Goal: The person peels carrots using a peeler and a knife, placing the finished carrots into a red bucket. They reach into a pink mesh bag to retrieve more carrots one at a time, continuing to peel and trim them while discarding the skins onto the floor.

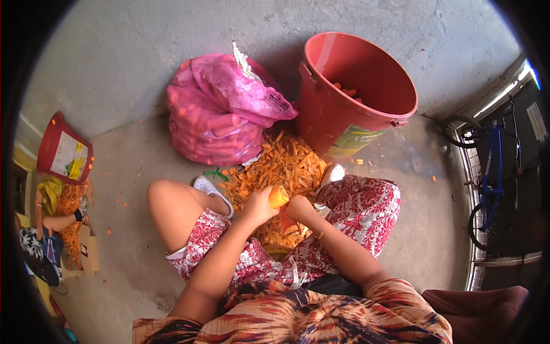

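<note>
My left hand (260,207) is closed around a thick orange carrot (278,196), whose blunt end points up and to the right. Close beside it, my right hand (300,210) is closed too; a reddish, blurred bit shows below its fingers, but I cannot make out what it grips. Both hands are over a heap of carrot peelings (292,157) on the floor between my legs. Just behind the heap stands a pink mesh sack (215,114) full of carrots, its top gathered with white string.
A tall red bucket (358,86) with carrots inside stands behind the peelings. At far left, another person (48,241) sits by more peelings (71,215) and a tipped red bucket (64,150). A bicycle (490,183) leans at right. Carrot scraps dot the concrete floor (134,246).
</note>
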Demonstrator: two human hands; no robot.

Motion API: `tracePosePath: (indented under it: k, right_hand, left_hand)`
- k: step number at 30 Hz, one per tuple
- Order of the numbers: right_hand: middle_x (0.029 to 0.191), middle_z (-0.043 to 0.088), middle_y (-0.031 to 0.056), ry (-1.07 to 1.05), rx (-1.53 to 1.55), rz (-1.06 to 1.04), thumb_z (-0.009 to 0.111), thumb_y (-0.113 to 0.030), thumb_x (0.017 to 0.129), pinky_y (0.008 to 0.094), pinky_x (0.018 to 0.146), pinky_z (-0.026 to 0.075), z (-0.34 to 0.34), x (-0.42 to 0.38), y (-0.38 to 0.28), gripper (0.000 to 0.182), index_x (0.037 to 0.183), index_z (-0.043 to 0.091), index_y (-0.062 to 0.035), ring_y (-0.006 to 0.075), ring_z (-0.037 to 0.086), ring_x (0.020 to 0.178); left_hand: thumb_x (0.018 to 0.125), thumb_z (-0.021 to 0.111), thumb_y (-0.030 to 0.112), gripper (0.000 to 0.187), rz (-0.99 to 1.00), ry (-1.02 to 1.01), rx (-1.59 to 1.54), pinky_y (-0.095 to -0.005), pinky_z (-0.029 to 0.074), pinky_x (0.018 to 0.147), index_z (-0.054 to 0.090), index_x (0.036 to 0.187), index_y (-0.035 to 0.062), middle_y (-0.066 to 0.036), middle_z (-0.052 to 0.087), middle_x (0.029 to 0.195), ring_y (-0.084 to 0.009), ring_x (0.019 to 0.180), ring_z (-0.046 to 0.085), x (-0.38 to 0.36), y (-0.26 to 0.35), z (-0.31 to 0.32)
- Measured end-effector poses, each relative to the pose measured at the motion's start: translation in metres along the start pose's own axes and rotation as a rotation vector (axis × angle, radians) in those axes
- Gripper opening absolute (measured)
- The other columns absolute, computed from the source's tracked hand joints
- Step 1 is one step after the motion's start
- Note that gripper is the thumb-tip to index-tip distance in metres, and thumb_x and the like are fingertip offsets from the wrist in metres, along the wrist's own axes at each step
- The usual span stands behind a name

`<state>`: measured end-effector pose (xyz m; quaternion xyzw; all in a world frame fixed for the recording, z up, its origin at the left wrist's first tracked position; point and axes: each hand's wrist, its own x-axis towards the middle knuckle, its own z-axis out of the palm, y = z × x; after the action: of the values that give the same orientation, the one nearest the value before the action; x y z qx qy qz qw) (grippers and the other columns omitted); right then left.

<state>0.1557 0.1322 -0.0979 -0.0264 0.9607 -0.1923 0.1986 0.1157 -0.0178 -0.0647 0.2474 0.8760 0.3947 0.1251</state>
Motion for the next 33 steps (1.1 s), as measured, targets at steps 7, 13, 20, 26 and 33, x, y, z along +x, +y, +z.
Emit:
tracePosePath:
  k: [7, 13, 20, 26, 33]
  right_hand:
    - [0.071, 0.059, 0.0165, -0.071, 0.093, 0.104, 0.049, -0.017, 0.072, 0.0362, 0.059, 0.046, 0.001, -0.001, -0.002, 0.019, 0.070, 0.062, -0.0024, 0.0300, 0.058, 0.065]
    - [0.071, 0.058, 0.0170, -0.119, -0.071, -0.085, 0.049, -0.016, 0.072, 0.0372, 0.060, 0.046, 0.006, 0.009, 0.007, 0.018, 0.071, 0.061, -0.0024, 0.0306, 0.057, 0.067]
    - [0.076, 0.058, 0.0190, -0.078, 0.387, 0.059, 0.049, -0.015, 0.071, 0.0351, 0.064, 0.044, 0.002, 0.010, 0.010, 0.021, 0.080, 0.060, 0.0009, 0.0324, 0.056, 0.071]
    - [0.094, 0.055, 0.0225, -0.066, 0.821, 0.064, 0.049, -0.022, 0.073, 0.0341, 0.076, 0.041, 0.012, 0.016, 0.020, 0.037, 0.105, 0.051, -0.0030, 0.0328, 0.054, 0.085]
    - [0.075, 0.059, 0.0189, -0.072, 0.625, 0.084, 0.051, -0.017, 0.073, 0.0347, 0.062, 0.043, -0.017, 0.004, 0.006, 0.027, 0.086, 0.057, 0.0052, 0.0292, 0.056, 0.068]
  left_hand:
    - [0.057, 0.068, 0.019, 0.050, -0.182, -0.265, 0.038, -0.0362, 0.045, 0.069, 0.050, 0.099, -0.0005, -0.019, 0.058, 0.085, -0.0333, 0.080, 0.056, 0.002, 0.016, -0.020]
    - [0.058, 0.067, 0.015, 0.053, -0.033, 0.014, 0.023, -0.0340, 0.045, 0.072, 0.049, 0.106, 0.0001, -0.019, 0.058, 0.089, -0.0311, 0.083, 0.057, -0.002, 0.004, 0.002]
    - [0.058, 0.069, 0.015, 0.054, -0.071, -0.021, -0.166, -0.0309, 0.045, 0.072, 0.049, 0.107, 0.0013, -0.016, 0.058, 0.090, -0.0252, 0.083, 0.058, 0.001, 0.000, 0.000]
    - [0.057, 0.070, 0.020, 0.058, -0.014, -0.014, -0.275, -0.0335, 0.044, 0.074, 0.049, 0.108, 0.0038, -0.016, 0.058, 0.093, -0.0284, 0.088, 0.056, 0.006, -0.011, 0.005]
    - [0.058, 0.071, 0.021, 0.061, -0.038, -0.026, -0.253, -0.0330, 0.043, 0.076, 0.046, 0.111, 0.0045, -0.017, 0.057, 0.097, -0.0286, 0.090, 0.055, 0.007, -0.013, 0.006]
